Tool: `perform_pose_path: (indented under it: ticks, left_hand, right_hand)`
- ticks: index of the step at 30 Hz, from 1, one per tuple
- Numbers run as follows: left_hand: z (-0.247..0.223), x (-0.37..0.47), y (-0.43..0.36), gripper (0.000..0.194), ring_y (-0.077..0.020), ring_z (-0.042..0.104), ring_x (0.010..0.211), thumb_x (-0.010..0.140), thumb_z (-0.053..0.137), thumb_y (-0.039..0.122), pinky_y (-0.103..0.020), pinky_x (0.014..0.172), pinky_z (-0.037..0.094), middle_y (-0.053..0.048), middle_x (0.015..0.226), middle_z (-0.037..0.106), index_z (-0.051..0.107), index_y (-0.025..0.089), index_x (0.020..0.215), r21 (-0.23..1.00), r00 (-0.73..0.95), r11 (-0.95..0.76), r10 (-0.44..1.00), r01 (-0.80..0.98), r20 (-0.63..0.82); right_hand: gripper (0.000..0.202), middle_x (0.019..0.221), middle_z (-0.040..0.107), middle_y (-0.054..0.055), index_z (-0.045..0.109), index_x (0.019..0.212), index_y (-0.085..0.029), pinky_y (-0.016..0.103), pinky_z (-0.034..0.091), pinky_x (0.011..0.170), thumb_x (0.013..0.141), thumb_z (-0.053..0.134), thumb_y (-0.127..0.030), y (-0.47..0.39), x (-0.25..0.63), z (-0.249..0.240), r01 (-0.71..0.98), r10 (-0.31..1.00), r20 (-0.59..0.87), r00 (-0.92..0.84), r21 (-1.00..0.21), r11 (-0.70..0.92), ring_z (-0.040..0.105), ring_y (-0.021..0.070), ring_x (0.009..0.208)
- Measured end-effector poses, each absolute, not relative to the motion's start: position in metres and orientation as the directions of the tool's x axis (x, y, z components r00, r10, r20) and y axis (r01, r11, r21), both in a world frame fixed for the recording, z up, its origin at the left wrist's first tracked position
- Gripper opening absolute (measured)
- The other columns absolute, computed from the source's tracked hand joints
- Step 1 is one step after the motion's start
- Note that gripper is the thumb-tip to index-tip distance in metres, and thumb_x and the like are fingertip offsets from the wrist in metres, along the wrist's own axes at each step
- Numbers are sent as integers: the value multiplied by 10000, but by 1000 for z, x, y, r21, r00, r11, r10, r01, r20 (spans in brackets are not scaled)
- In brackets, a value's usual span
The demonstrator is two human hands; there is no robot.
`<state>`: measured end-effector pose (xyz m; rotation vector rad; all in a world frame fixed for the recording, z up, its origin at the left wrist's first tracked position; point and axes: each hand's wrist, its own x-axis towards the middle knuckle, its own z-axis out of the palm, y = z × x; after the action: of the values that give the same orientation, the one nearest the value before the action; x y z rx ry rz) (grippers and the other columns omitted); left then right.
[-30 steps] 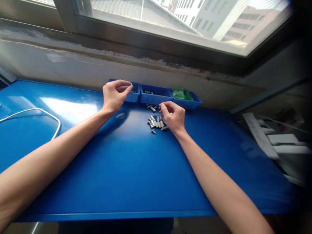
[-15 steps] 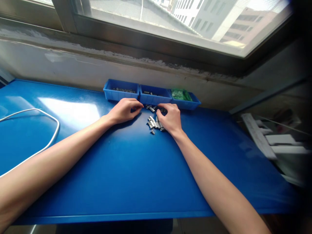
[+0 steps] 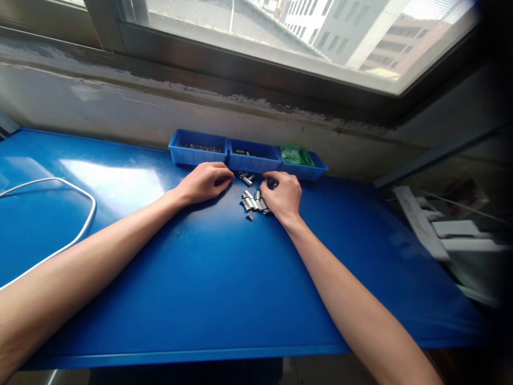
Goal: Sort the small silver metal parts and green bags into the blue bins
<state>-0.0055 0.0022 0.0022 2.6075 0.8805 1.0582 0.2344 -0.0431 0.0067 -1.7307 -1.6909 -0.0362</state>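
My left hand [image 3: 206, 183] rests on the blue table left of the small metal parts, its fingers curled and closed to a pinch. Whatever lies between its fingertips is too small or hidden to make out. To the right, my right hand [image 3: 284, 195] curls over the edge of a pile of short silvery metal cylinders [image 3: 253, 202]. Dark small pieces show in the gap between its thumb and forefinger, but their kind is unclear. Several more metal cylinders [image 3: 246, 179] lie between the hands, near the bins. A single screw-like piece [image 3: 250, 216] sits in front of the pile.
Three joined blue bins stand at the wall: the left bin [image 3: 196, 156] has small metal parts, the middle bin [image 3: 254, 163] a few pieces, the right bin [image 3: 306, 172] a green bag [image 3: 295, 155]. A white cable [image 3: 94, 206] loops over the table [image 3: 192, 299] at left.
My right hand has shifted slightly right, away from the loose cylinders, and its thumb and forefinger sit a little farther apart. My left hand has barely moved.
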Motion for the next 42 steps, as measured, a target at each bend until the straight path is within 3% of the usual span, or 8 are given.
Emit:
perform_pose_path:
  ticks: [12, 20, 24, 28, 33, 36, 39, 42]
  left_hand:
    - [2, -6, 2, 271, -231, 750, 905, 952, 586, 242, -321, 832, 561, -106, 1049, 792, 808, 143, 1073, 385, 566, -802, 596, 457, 570]
    - [2, -5, 3, 264, -219, 745, 882, 945, 589, 242, -313, 816, 563, -102, 1034, 791, 808, 154, 1063, 384, 562, -800, 598, 461, 571]
    - [3, -5, 2, 266, -222, 744, 880, 948, 589, 244, -318, 812, 562, -104, 1036, 790, 808, 153, 1068, 383, 563, -802, 596, 458, 572]
    - [2, -6, 3, 270, -228, 745, 891, 950, 590, 244, -322, 823, 560, -104, 1044, 788, 808, 146, 1075, 385, 563, -803, 594, 455, 574]
    - [2, -5, 2, 262, -229, 749, 909, 949, 593, 241, -320, 834, 563, -104, 1047, 790, 808, 155, 1071, 388, 566, -801, 598, 456, 568]
    - [3, -5, 2, 260, -226, 749, 900, 952, 595, 243, -316, 828, 565, -103, 1048, 790, 810, 156, 1069, 387, 566, -803, 595, 453, 571]
    - [3, -5, 2, 261, -223, 748, 886, 952, 595, 241, -315, 817, 564, -105, 1044, 790, 810, 148, 1068, 387, 563, -803, 594, 453, 575]
    - [2, -5, 3, 263, -219, 744, 870, 953, 593, 240, -314, 803, 564, -106, 1040, 789, 809, 141, 1066, 389, 564, -805, 592, 448, 575]
  right_hand:
    - [246, 935, 813, 69, 802, 959, -214, 381, 571, 792, 785, 639, -156, -40, 237, 12, 869, 873, 485, 52, -453, 200, 759, 254, 818]
    - [165, 846, 746, 77, 759, 799, -203, 366, 534, 728, 854, 688, -342, -36, 234, 9, 873, 902, 431, 13, -445, 200, 686, 233, 746]
    - [122, 945, 737, 105, 746, 867, -213, 399, 545, 800, 864, 677, -313, -39, 231, 10, 899, 861, 505, 53, -399, 178, 673, 273, 876]
    - [250, 1122, 743, 155, 781, 1042, -199, 491, 543, 906, 875, 697, -365, -39, 231, 10, 937, 861, 503, 78, -331, 108, 643, 367, 1082]
    - [182, 1027, 761, 117, 795, 936, -214, 434, 553, 868, 923, 664, -341, -34, 236, 7, 907, 904, 426, 31, -393, 154, 682, 297, 952]
    - [187, 1031, 767, 126, 791, 923, -200, 463, 540, 890, 948, 656, -328, -33, 237, 7, 913, 911, 411, 11, -376, 159, 666, 320, 988]
    - [205, 1070, 774, 143, 785, 920, -190, 517, 510, 946, 965, 648, -335, -36, 236, 12, 925, 889, 458, 10, -341, 166, 626, 364, 1078]
    - [176, 1029, 784, 120, 770, 920, -197, 493, 515, 933, 961, 656, -325, -41, 238, 21, 893, 858, 514, -14, -379, 242, 644, 328, 1017]
